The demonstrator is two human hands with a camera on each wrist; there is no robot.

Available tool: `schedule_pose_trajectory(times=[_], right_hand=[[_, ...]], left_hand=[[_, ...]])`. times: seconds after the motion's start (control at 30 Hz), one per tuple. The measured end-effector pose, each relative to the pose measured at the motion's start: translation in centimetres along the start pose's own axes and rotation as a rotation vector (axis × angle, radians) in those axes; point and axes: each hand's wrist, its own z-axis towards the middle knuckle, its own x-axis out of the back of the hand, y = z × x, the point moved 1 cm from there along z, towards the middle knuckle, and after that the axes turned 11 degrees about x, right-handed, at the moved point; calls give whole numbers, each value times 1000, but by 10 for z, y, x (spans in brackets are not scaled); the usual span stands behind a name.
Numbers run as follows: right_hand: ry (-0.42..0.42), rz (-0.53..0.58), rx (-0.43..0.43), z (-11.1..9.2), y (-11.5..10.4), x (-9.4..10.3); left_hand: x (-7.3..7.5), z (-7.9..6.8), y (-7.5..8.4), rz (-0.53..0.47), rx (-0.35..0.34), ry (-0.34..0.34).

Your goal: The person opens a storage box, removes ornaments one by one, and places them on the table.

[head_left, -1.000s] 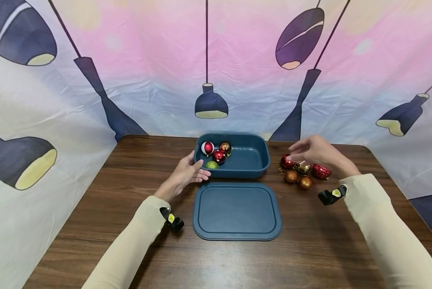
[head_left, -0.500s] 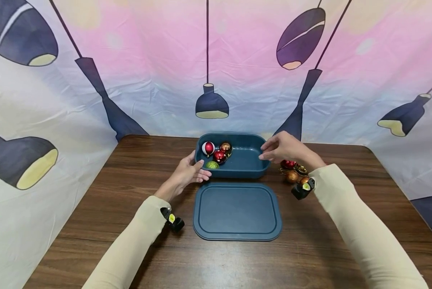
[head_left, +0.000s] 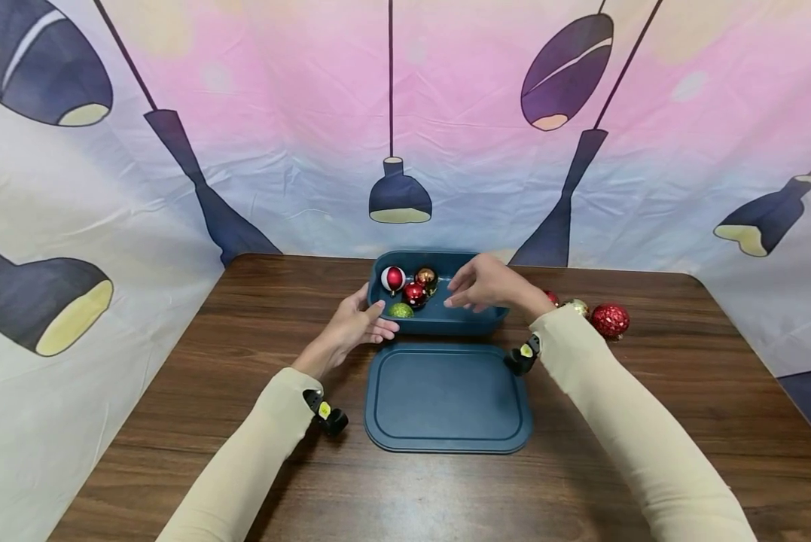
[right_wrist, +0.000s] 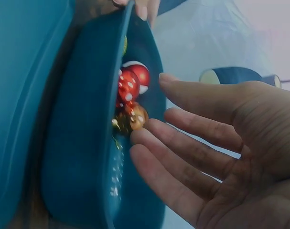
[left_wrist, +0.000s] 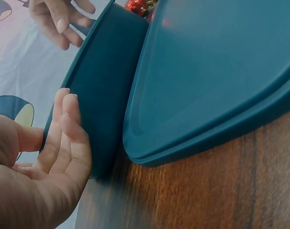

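My left hand (head_left: pixel 347 324) grips the near left corner of a blue plastic container (head_left: pixel 446 327), with the fingers along its outer front wall in the left wrist view. My right hand (head_left: pixel 483 282) hovers over the container's right half, fingers loosely bent and apart, with nothing visible between them in the right wrist view. Inside, towards the left end, lie a red-and-white bauble (head_left: pixel 393 279), a red spotted bauble (head_left: pixel 415 294), a brown-gold bauble (right_wrist: pixel 136 115) and a green glitter bauble (head_left: pixel 400 310). The right fingertips appear close to the brown-gold bauble in the right wrist view.
A flat blue lid (head_left: pixel 449 399) lies in front of the container on the wooden table (head_left: pixel 242 339). To the right are a red glitter bauble (head_left: pixel 610 321), a gold one (head_left: pixel 577 307) and another red one, partly behind the right arm. A printed cloth (head_left: pixel 310 135) hangs behind.
My right hand has moved left from above the loose baubles to over the container. The forearm now hides the orange baubles. The left hand and container stay in place.
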Motion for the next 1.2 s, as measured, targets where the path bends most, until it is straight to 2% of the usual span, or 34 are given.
schedule_pose_trajectory(times=[0.5, 0.9, 1.2], right_hand=[[-27, -26, -103, 37, -3, -36], [-34, -19, -57, 51, 1, -54], [8, 8, -32, 56, 7, -66]], left_hand=[[1, 0, 1, 11, 6, 3], [0, 0, 2, 19, 3, 3], [1, 0, 1, 18, 1, 2]])
